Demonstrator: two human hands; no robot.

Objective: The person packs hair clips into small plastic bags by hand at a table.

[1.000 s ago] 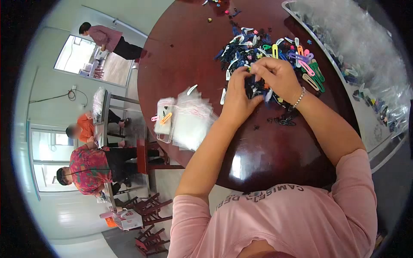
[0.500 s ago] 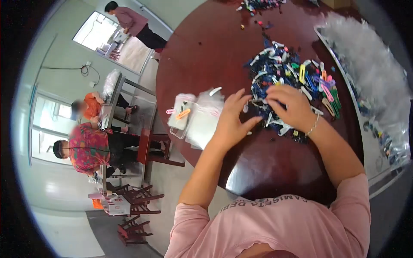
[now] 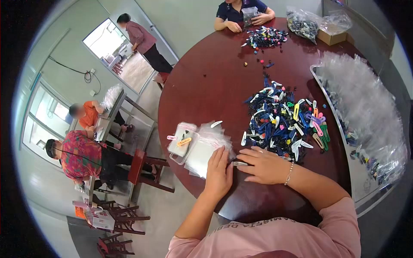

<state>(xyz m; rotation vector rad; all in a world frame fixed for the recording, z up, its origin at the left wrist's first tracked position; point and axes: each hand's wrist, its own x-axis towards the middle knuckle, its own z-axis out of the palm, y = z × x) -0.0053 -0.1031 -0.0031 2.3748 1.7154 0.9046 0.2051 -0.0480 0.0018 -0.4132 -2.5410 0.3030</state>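
Note:
My left hand [image 3: 218,174] lies with its fingers stretched out at the lower right edge of a fanned stack of clear plastic bags [image 3: 200,157]. Flat on the table is my right hand [image 3: 266,167], its fingers extended at the near edge of a heap of hair clips [image 3: 269,116]. Between the two hands a pale snap hair clip [image 3: 239,163] sits at the right fingertips; I cannot tell whether it is gripped. Left of the bags lies a phone-like flat object [image 3: 183,148] with an orange hair clip [image 3: 184,141] and a pink one [image 3: 171,137] on it.
The round dark-red table [image 3: 206,99] carries a metal tray [image 3: 331,101] with plastic bags on the right. Across it, a person [image 3: 241,15] holds a bag beside another clip pile [image 3: 267,37] and a cardboard box [image 3: 332,37]. Other people and wooden stools [image 3: 137,172] are at left.
Both hands have come back from the heap toward the table's near side, the left one onto the bags' edge. The view has tilted up, bringing the person across the table into sight.

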